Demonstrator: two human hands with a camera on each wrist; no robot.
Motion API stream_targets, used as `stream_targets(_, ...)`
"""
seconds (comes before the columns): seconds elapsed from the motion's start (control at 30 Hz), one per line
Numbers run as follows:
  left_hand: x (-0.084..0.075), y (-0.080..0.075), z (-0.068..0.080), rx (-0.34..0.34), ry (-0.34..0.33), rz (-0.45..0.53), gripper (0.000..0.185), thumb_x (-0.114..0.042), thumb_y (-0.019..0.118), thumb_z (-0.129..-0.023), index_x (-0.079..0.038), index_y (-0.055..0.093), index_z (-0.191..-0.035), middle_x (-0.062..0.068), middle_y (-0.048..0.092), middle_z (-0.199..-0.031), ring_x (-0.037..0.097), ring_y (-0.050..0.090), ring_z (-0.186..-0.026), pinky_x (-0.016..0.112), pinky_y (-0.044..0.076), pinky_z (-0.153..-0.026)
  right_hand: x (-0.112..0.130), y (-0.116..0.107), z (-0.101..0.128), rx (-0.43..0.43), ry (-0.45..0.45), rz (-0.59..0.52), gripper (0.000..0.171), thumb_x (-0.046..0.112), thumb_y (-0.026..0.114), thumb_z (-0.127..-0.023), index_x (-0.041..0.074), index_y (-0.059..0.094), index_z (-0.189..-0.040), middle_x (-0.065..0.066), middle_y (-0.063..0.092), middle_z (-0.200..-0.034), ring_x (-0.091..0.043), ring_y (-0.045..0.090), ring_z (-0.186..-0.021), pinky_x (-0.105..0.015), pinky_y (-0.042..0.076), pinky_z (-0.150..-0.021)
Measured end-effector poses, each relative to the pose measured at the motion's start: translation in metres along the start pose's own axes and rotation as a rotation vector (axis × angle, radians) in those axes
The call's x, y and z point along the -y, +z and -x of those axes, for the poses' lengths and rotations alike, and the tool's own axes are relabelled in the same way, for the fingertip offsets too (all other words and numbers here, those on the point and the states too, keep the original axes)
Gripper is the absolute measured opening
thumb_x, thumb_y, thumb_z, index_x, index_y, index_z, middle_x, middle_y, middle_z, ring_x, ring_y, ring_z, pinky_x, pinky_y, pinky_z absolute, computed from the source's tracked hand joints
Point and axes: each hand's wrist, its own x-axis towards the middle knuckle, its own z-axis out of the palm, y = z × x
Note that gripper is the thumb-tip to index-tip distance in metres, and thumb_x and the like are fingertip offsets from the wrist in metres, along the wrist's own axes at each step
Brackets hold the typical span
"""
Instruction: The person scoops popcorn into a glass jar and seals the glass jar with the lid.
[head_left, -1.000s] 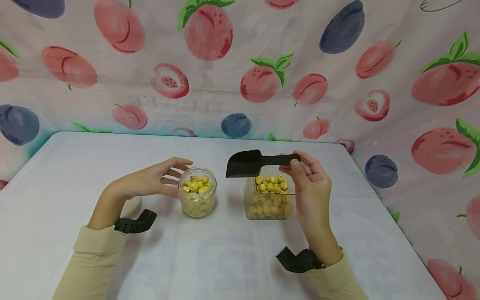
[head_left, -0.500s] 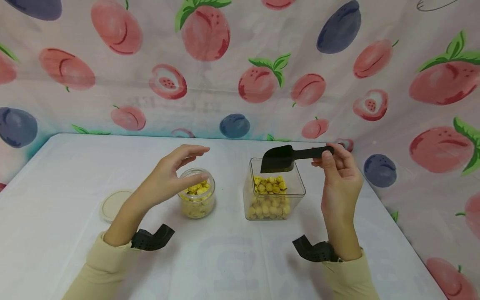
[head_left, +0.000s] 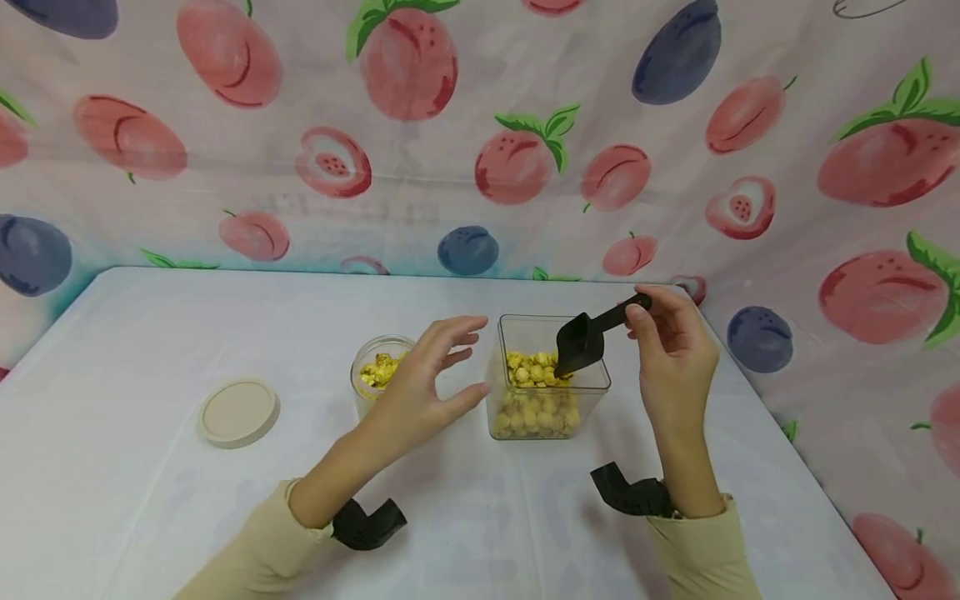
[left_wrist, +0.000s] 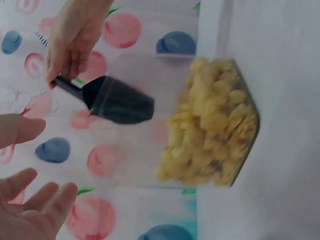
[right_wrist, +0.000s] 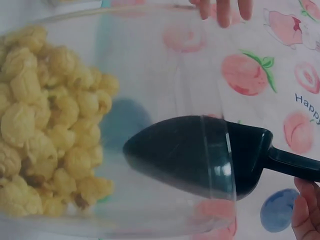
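My right hand [head_left: 678, 358] pinches the handle end of a black scoop [head_left: 581, 343]. The scoop tilts down into a clear square container [head_left: 495, 412], part filled with yellow popcorn [head_left: 534, 369]. In the right wrist view the blade of the scoop [right_wrist: 180, 155] is inside the walls, its tip short of the popcorn [right_wrist: 55, 125]. My left hand [head_left: 423, 383] reaches toward the container's left side, fingers spread and thumb apart, holding nothing. Behind that hand, partly hidden, stands a round glass jar [head_left: 360, 400] with more popcorn in it.
A round cream lid [head_left: 238, 412] lies flat on the white table [head_left: 135, 483], left of the jar. A fruit-printed cloth [head_left: 420, 200] hangs behind the table and along its right side.
My left hand has left the jar and moved right to the square container. My right hand first moved right with the scoop, then tipped the blade down into the container.
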Motion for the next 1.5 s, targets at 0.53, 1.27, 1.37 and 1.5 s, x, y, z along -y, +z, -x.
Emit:
stream_targets(0.53, 0.022, 0.036, 0.003, 0.054, -0.307, 0.118, 0.071, -0.009, 0.072, -0.08, -0.01, 0.036, -0.141, 0.013, 0.038, -0.139, 0.026, 0.05, -0.119, 0.033, 0.05, -0.094, -0.01, 0.006, 0.004, 0.13, -0.002, 0.267, 0.022, 0.011, 0.064, -0.088, 0.003, 0.066, -0.107, -0.013, 0.066, -0.084, 0.008, 0.053, -0.07, -0.007, 0.043, -0.068)
stream_targets(1.27, 0.035, 0.044, 0.002, 0.015, -0.285, 0.233, 0.065, -0.006, 0.071, -0.08, -0.006, 0.039, -0.137, 0.014, 0.041, -0.134, 0.028, 0.053, -0.112, 0.028, 0.052, -0.09, -0.016, 0.018, 0.01, 0.225, 0.028, 0.345, 0.024, 0.013, 0.07, -0.083, 0.001, 0.063, -0.103, -0.012, 0.066, -0.08, -0.005, 0.058, -0.069, -0.006, 0.042, -0.064)
stream_targets(1.37, 0.035, 0.044, 0.002, 0.018, -0.288, 0.234, 0.065, -0.006, 0.071, -0.08, -0.006, 0.04, -0.137, 0.014, 0.04, -0.135, 0.027, 0.053, -0.112, 0.027, 0.052, -0.09, -0.015, 0.021, 0.012, 0.219, 0.007, 0.347, 0.023, 0.011, 0.07, -0.083, 0.0, 0.063, -0.102, -0.013, 0.066, -0.079, -0.011, 0.059, -0.07, -0.006, 0.041, -0.064)
stream_targets(1.5, 0.034, 0.043, 0.002, 0.019, -0.289, 0.235, 0.065, -0.005, 0.071, -0.08, -0.006, 0.039, -0.137, 0.015, 0.04, -0.135, 0.028, 0.053, -0.112, 0.027, 0.052, -0.089, -0.013, 0.02, 0.011, 0.195, 0.002, 0.322, 0.024, 0.01, 0.071, -0.082, -0.001, 0.063, -0.101, -0.014, 0.066, -0.079, 0.004, 0.054, -0.068, -0.007, 0.041, -0.061)
